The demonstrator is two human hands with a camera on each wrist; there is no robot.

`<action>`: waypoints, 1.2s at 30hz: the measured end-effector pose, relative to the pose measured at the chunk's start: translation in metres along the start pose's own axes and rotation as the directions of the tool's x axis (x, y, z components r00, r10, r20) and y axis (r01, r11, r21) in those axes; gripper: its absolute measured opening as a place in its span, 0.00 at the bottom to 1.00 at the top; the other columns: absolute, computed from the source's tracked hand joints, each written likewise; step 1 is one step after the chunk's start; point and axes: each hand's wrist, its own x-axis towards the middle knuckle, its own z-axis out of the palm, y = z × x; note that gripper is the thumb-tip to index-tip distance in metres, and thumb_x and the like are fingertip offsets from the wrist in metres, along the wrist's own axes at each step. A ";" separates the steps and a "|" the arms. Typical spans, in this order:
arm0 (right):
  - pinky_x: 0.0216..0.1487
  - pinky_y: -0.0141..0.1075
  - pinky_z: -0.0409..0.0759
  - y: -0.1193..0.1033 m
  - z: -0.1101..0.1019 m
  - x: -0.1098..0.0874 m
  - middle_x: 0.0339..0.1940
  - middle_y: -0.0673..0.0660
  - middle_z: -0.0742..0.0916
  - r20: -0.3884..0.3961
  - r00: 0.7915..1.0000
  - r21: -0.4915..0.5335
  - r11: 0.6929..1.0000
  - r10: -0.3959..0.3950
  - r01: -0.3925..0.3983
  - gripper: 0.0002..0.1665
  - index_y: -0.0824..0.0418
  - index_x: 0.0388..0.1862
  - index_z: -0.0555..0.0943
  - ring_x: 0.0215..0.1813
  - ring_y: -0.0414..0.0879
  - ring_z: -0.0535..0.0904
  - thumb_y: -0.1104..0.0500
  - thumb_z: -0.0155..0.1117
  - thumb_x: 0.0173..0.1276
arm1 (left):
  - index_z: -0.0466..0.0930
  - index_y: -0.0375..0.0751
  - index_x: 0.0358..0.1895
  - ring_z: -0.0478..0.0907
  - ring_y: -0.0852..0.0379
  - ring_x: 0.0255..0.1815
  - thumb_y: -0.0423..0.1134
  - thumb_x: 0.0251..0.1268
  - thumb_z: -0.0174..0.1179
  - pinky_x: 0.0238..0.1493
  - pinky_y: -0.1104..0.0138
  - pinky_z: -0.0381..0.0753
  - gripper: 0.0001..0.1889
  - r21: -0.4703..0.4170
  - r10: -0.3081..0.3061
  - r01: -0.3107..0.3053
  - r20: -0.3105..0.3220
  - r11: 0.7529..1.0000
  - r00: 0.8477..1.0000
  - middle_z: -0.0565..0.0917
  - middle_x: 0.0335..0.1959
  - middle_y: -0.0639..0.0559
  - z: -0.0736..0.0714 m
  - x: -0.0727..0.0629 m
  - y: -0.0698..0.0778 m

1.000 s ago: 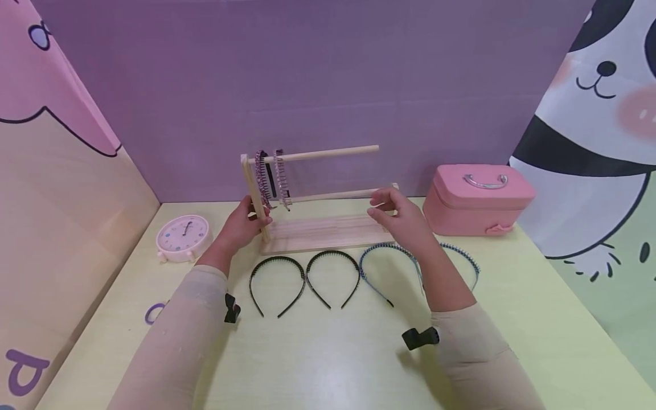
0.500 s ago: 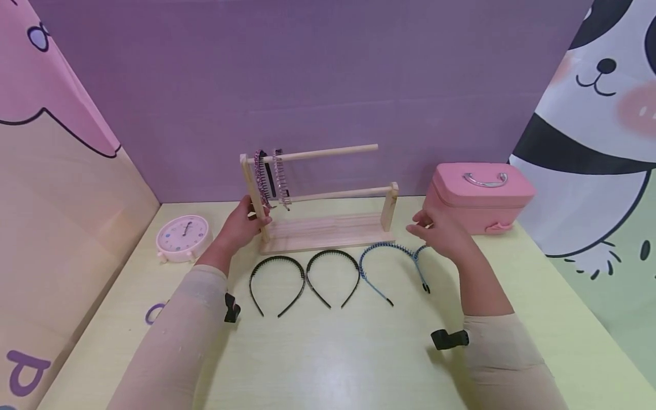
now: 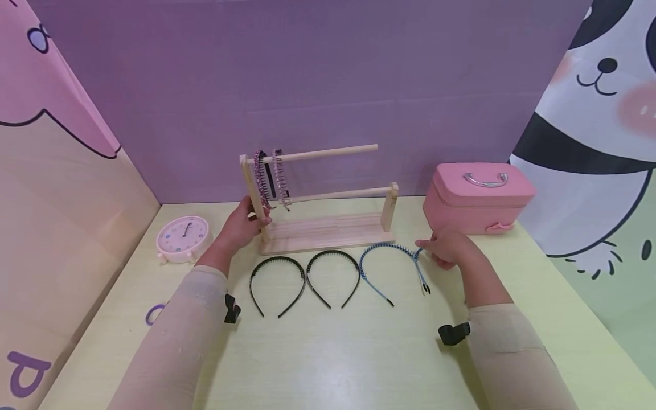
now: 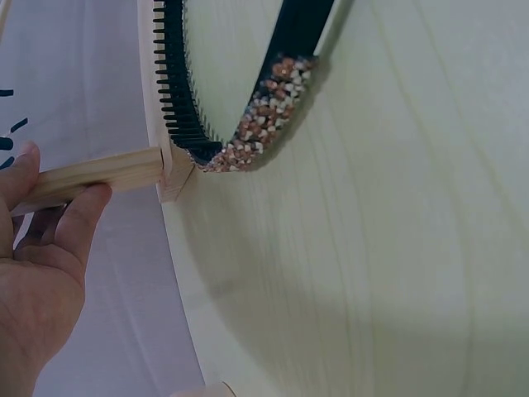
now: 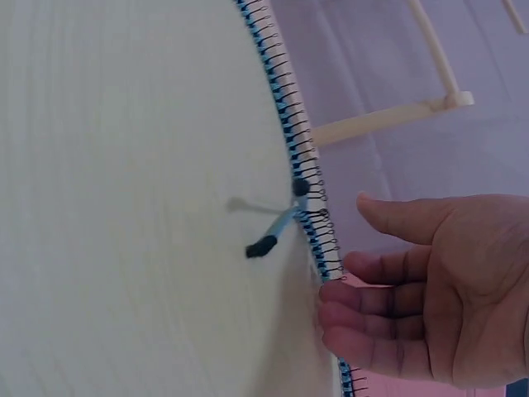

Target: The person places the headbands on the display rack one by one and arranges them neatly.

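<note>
My left hand (image 3: 241, 225) grips the left post (image 3: 250, 188) of a wooden rack, fingers and thumb around it. Two pink-purple beaded headbands, one at the left (image 3: 261, 176) and one beside it (image 3: 280, 173), hang on the upper rod. In front lie two black headbands (image 3: 277, 258) and a blue headband (image 3: 381, 245). My right hand (image 3: 451, 249) reaches over a second blue headband, mostly hidden beneath it. In the right wrist view, loosely bent fingertips (image 5: 335, 314) are right at a blue toothed band (image 5: 285, 107), the thumb apart from them.
A pink case (image 3: 479, 199) with a metal handle stands behind my right hand. At the left lie a pink alarm clock (image 3: 183, 238) and a purple ring (image 3: 154, 313). A purple backdrop (image 3: 328, 85) rises behind the rack.
My right hand has moved away from the rack's right end, rightward and down to the far-right blue headband. My left hand stays on the post.
</note>
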 end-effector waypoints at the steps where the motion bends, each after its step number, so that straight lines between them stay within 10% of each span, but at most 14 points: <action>1: 0.27 0.35 0.76 0.000 0.000 0.002 0.19 0.53 0.75 0.016 1.000 -0.019 1.000 0.019 -0.019 0.27 0.67 0.35 0.75 0.24 0.46 0.72 0.42 0.57 0.73 | 0.58 0.47 0.66 0.71 0.44 0.68 0.37 0.71 0.59 0.63 0.48 0.77 0.26 0.001 0.000 0.000 0.000 1.000 1.000 0.72 0.60 0.43 0.000 0.000 0.000; 8: 0.23 0.33 0.69 0.003 0.001 0.008 0.11 0.50 0.72 0.077 0.993 -0.146 0.986 0.091 -0.079 0.34 0.61 0.15 0.74 0.18 0.43 0.69 0.38 0.54 0.73 | 0.58 0.48 0.66 0.71 0.44 0.68 0.39 0.71 0.59 0.63 0.49 0.76 0.26 -0.001 -0.004 0.004 0.005 1.000 1.000 0.72 0.61 0.44 0.001 0.001 0.000; 21: 0.36 0.42 0.88 0.014 0.006 0.005 0.28 0.60 0.82 0.103 0.994 0.175 0.983 0.032 -0.050 0.15 0.74 0.41 0.74 0.28 0.48 0.83 0.59 0.56 0.73 | 0.59 0.47 0.66 0.71 0.45 0.68 0.39 0.71 0.59 0.62 0.49 0.78 0.26 0.000 -0.003 0.003 0.003 1.000 1.000 0.72 0.60 0.44 0.000 0.000 -0.001; 36: 0.36 0.42 0.87 -0.004 0.001 -0.021 0.30 0.59 0.82 0.133 0.986 0.141 0.986 -0.104 0.085 0.14 0.69 0.38 0.76 0.31 0.49 0.81 0.56 0.54 0.72 | 0.59 0.46 0.65 0.73 0.45 0.67 0.38 0.72 0.58 0.61 0.50 0.78 0.24 -0.007 0.011 -0.011 0.005 1.000 1.000 0.73 0.60 0.43 0.000 -0.001 0.001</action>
